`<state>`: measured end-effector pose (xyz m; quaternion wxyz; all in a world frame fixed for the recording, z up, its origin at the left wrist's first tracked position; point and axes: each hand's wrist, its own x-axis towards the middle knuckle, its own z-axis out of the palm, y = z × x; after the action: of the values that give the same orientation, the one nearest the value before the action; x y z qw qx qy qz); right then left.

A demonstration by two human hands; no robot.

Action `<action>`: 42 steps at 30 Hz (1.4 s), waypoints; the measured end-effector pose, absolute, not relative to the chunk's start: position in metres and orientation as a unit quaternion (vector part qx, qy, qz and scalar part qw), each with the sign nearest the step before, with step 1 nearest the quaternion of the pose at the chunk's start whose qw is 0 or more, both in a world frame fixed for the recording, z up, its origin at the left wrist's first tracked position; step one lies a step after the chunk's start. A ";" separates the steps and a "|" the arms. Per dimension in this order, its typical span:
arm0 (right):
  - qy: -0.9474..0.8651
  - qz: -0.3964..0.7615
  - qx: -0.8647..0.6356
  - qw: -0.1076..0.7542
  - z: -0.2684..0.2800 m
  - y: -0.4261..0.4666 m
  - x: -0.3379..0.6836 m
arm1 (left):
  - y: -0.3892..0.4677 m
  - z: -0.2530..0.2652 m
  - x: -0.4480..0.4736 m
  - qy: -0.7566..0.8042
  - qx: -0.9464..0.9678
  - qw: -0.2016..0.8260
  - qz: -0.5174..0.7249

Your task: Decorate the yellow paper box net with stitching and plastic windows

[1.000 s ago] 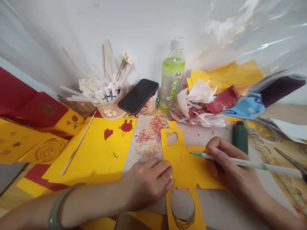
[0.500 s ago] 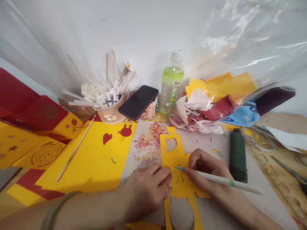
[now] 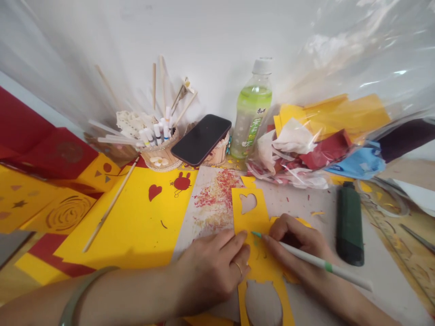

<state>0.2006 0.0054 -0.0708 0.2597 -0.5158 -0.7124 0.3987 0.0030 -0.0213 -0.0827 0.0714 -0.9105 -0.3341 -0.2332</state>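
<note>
Right hand (image 3: pixel 301 237) closed on green-tipped pen (image 3: pixel 311 258), tip at or just above yellow strip (image 3: pixel 260 267). Left hand (image 3: pixel 217 262): fingers curled, resting at strip's near-left edge; can't tell if pinching. Strip lies between both hands. Done: eared opening (image 3: pixel 248 203) beyond left fingertips, larger round opening (image 3: pixel 263 303) on wearer's side of them. Small green and dark marks by right fingertips, no opening there; drawing looks only partly done, amount left unclear. Beyond left hand, to its left: yellow sheet (image 3: pixel 129 226) with red heart (image 3: pixel 155 193). Dark green bottle (image 3: pixel 350 222) right of right hand.
</note>
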 end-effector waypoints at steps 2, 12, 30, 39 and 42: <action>-0.713 0.397 -0.516 0.260 -0.071 0.005 0.201 | -0.021 -0.083 0.003 -0.332 -0.911 0.074 -0.232; -0.712 0.395 -0.524 0.248 -0.069 0.006 0.198 | -0.020 -0.083 0.003 -0.325 -0.913 0.082 -0.231; -0.707 0.396 -0.523 0.266 -0.069 0.006 0.200 | -0.020 -0.084 0.002 -0.329 -0.914 0.072 -0.227; -0.714 0.405 -0.509 0.258 -0.068 0.007 0.202 | -0.020 -0.084 0.002 -0.325 -0.916 0.075 -0.223; -0.710 0.397 -0.515 0.268 -0.070 0.008 0.202 | -0.020 -0.084 0.001 -0.325 -0.916 0.075 -0.224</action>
<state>0.2020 0.0077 -0.0695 0.2681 -0.5153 -0.7103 0.3974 0.0012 -0.0196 -0.0837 0.0749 -0.9158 -0.3249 -0.2239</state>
